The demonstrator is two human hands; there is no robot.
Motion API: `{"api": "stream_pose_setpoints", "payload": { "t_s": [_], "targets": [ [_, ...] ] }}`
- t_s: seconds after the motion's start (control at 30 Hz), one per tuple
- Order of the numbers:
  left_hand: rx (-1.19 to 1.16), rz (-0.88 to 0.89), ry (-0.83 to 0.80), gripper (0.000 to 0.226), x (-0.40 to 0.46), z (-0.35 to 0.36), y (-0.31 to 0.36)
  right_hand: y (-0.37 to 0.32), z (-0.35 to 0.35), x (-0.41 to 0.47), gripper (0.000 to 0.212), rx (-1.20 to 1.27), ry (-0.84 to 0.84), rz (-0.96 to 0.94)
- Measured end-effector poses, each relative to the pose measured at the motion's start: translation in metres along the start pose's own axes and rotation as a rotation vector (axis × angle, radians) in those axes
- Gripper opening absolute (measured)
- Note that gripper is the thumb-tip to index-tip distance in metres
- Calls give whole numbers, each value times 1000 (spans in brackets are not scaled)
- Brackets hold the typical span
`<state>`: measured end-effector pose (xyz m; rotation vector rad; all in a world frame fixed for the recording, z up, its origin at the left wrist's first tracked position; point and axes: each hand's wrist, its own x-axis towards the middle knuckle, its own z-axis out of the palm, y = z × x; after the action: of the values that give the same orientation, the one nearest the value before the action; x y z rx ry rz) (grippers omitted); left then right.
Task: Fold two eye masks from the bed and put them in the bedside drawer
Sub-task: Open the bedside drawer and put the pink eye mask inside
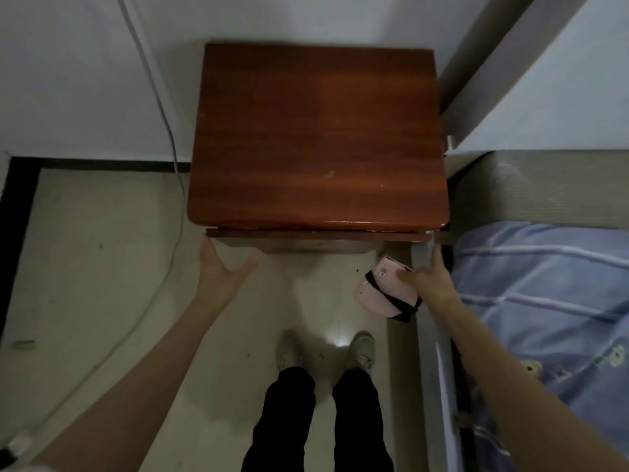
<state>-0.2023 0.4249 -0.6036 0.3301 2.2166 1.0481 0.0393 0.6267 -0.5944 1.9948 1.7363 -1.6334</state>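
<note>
Pink folded eye masks are hanging pinched in the right hand just right of the drawer, left hand reaching spread at its corner; next, pulling it open.

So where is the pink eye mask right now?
The pink eye mask is folded up in the person's right hand, low on the right, just in front of the wooden bedside table and beside the bed.
</note>
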Motion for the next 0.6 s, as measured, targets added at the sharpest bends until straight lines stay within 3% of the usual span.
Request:
{"api": "stream_pose_setpoints", "payload": {
  "t_s": [0.07,0.23,0.37,0.6],
  "targets": [
    [-18,-41,39,98,15,2,-14,3,7,16,89,7,14,16],
    [-129,1,30,76,30,6,-26,8,13,29,76,52,66,13],
    [-147,-16,39,80,27,6,-28,9,15,24,76,41,81,-8],
    [-243,-155,117,73,-13,11,-51,40,10,-13,76,19,-3,68]
  ]
}}
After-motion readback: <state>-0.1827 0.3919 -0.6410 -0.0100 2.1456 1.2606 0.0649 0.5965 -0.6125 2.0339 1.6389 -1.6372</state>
